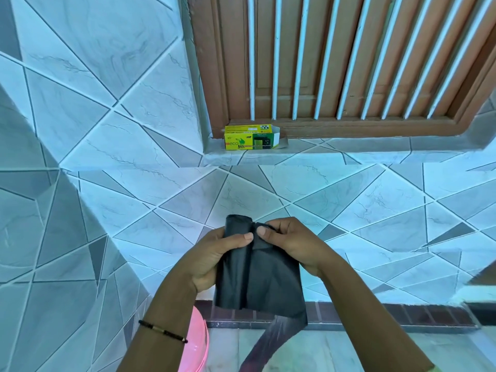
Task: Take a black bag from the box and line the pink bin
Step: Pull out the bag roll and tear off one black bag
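- Your left hand is wrapped around the rolled part of the thin black plastic bag, thumb pressed on its front.
- Your right hand pinches the loose flap at the roll's upper edge, thumb to fingers.
- The roll's long axis runs up and down between your hands; a tail hangs below.
- The round pink plastic bin sits low, under your left forearm, so your left hand is nearer it.
- The yellow-green cardboard box lies on the window ledge, well apart and ahead.
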